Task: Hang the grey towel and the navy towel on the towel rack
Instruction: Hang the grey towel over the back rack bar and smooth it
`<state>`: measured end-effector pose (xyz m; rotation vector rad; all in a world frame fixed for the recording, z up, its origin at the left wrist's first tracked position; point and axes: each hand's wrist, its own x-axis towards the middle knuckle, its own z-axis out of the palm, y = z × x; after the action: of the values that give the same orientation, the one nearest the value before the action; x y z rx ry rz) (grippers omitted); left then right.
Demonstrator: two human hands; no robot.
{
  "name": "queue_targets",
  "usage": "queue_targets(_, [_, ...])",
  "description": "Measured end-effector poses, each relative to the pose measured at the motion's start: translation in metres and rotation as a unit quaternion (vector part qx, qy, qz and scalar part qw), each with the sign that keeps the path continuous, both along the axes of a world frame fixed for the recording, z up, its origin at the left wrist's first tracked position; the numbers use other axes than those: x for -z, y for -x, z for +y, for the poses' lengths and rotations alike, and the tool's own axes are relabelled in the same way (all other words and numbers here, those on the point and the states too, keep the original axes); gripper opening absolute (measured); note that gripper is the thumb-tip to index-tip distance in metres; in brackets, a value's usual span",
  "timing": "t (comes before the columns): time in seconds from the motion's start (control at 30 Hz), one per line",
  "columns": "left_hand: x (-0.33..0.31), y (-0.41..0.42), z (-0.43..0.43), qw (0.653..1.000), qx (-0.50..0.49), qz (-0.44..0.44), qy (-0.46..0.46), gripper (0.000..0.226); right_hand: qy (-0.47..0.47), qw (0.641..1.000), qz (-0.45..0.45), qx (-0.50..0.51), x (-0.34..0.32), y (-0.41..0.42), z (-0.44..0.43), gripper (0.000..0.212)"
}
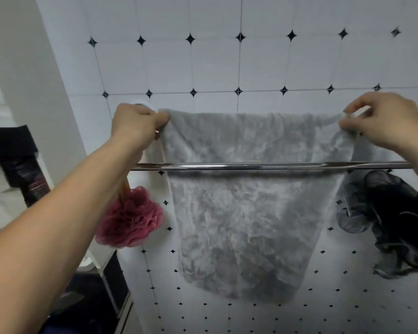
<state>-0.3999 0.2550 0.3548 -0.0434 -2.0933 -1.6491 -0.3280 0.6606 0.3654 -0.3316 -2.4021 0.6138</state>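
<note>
The towel [249, 213] hangs against the tiled wall [215, 63], behind the front bar [263, 166] of the rack — its top edge draped higher up, nearer the wall. The left hand [136, 126] pinches its top left corner, the right hand [384, 121] its top right. A pouf [130, 220] hangs left of the towel; another pouf [393, 222] hangs right, below the bar.

no text, label, brand or number can be read anywhere in the view. the only candidate is a dark box [32, 179] at the left edge of the frame, whose side carries reddish and pale markings, but these are too blurred to make out as letters or digits. the wall tiles [215, 63] across the upper part of the frame bear small black diamond shapes only, a pattern and not a sign.
</note>
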Motion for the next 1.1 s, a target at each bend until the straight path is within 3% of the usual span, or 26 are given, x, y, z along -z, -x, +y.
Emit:
queue_targets(0.1, [-0.018,0.004,-0.001,0.998,-0.02,0.052,0.032,0.046,-0.007,1.0,0.004,0.0,-0.005,0.005,0.007,0.019])
queue_targets(0.27, [-0.029,0.006,0.011,0.981,-0.098,0.049,0.161,0.033,0.008,1.0,0.012,0.008,-0.001,0.023,0.023,0.032])
queue_targets(0.33, [-0.022,0.004,0.016,0.985,-0.076,0.049,0.146,0.034,0.003,1.0,0.021,0.007,-0.003,0.023,0.021,0.029])
queue_targets(0.4, [-0.011,-0.003,0.017,0.993,-0.042,0.047,0.1,0.048,0.013,1.0,0.026,0.0,-0.008,0.016,0.017,0.019])
queue_targets(0.47, [0.0,-0.005,0.015,0.99,-0.017,0.059,0.128,0.046,0.017,0.999,0.002,-0.029,-0.012,0.014,0.016,0.015])
queue_targets(0.57, [-0.002,-0.005,0.015,0.966,-0.04,0.082,0.242,0.018,-0.014,0.994,-0.075,-0.082,-0.017,0.013,0.015,0.027])
queue_targets(0.7, [-0.018,0.002,0.012,0.933,-0.069,0.088,0.341,0.015,-0.055,0.998,-0.014,-0.037,-0.031,0.01,0.027,0.006])
queue_targets(0.8, [-0.022,0.003,0.013,0.898,-0.11,0.072,0.419,0.015,-0.097,0.995,-0.038,-0.01,-0.031,0.009,0.025,0.006])
queue_targets(0.87, [-0.021,0.0,0.017,0.907,-0.06,0.096,0.406,0.019,-0.1,0.995,0.017,0.012,-0.023,0.007,0.021,0.012])
queue_targets(0.93, [-0.016,-0.002,0.021,0.899,0.026,0.11,0.424,0.028,-0.085,0.984,0.153,0.045,-0.003,-0.003,0.009,0.023])
queue_targets(1.0, [-0.011,-0.002,0.025,0.895,0.06,0.1,0.431,0.036,-0.081,0.951,0.297,0.027,0.034,-0.021,-0.008,0.035])
queue_targets(1.07, [-0.007,0.0,0.028,0.888,0.029,0.127,0.441,0.037,-0.114,0.946,0.301,-0.023,0.091,-0.035,-0.023,0.044])
queue_targets(1.1, [-0.005,-0.002,0.03,0.873,-0.005,0.179,0.453,0.035,-0.104,0.964,0.243,-0.038,0.123,-0.038,-0.027,0.045])
